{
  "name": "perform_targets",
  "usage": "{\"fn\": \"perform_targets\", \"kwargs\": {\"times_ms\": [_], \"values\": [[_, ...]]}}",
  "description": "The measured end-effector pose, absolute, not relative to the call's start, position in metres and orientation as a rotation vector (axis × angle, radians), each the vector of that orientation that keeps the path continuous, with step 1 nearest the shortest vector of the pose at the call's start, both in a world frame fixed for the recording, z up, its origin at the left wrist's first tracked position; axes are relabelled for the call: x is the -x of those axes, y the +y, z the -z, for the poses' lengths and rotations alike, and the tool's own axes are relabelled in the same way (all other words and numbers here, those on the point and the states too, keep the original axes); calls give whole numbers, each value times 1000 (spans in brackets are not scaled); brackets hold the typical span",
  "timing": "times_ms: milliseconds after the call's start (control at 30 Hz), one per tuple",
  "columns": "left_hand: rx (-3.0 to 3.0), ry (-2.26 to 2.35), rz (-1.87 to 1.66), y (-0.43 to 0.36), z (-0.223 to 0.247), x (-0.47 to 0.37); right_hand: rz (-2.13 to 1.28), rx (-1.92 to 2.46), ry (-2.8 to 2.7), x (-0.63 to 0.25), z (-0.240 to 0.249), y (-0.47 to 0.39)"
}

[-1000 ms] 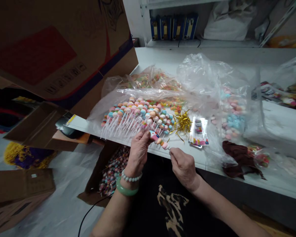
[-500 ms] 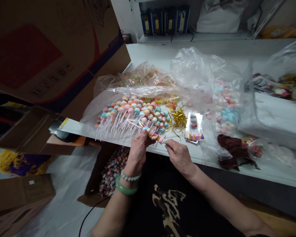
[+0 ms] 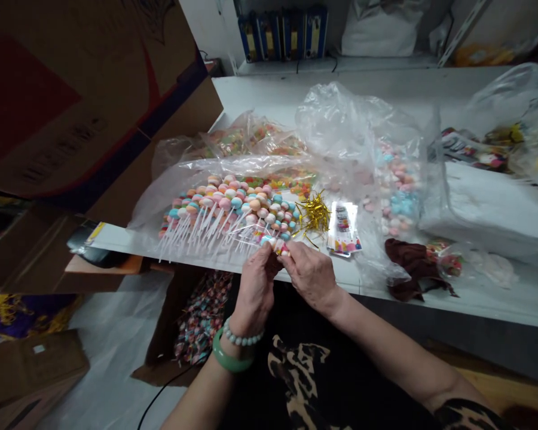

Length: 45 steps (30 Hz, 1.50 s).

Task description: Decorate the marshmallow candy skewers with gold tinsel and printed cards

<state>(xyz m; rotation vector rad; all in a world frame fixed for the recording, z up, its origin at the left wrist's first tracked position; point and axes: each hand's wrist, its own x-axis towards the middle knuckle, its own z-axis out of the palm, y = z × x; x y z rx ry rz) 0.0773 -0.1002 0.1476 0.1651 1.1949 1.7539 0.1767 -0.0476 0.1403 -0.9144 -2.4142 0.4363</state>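
Pinching a marshmallow candy stick point(image 3: 278, 246) in closed fingers, the left hand point(image 3: 255, 283) and right hand point(image 3: 311, 276) were equally near it over the tabletop's point(image 3: 347, 279) front edge; its visible part ran crosswise between them, just before the piled candy sticks point(image 3: 226, 203).

Two hands point(image 3: 312, 276), four binders point(image 3: 269, 34) — one bangle point(image 3: 228, 359)

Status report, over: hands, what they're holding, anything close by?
Left hand and right hand pinching one multicoloured, clear-wrapped candy stick, partly hidden. Pastel round candies on white sticks piled just beyond. Loose shiny gold strips nearby.
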Motion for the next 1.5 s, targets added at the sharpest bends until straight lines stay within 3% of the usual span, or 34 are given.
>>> {"fn": "perform_targets", "kwargs": {"times_ms": [133,433,800,1233,1500], "values": [[-157,1179,-1741,-100,-149,-73,-506,900,-2407,-181,-142,-46],[-195,1222,-1757,-98,-140,-83,-265,977,-2459,-175,-140,-48],[-234,1069,-1644,-102,-143,-64,-1047,964,-2092,-191,-147,-36],[-31,981,-2026,-90,-149,-42,-1243,1026,-1924,-182,-141,-38],[-155,1064,-1975,-94,-143,-58,-1934,1032,-1391,-180,-145,-29]]}}
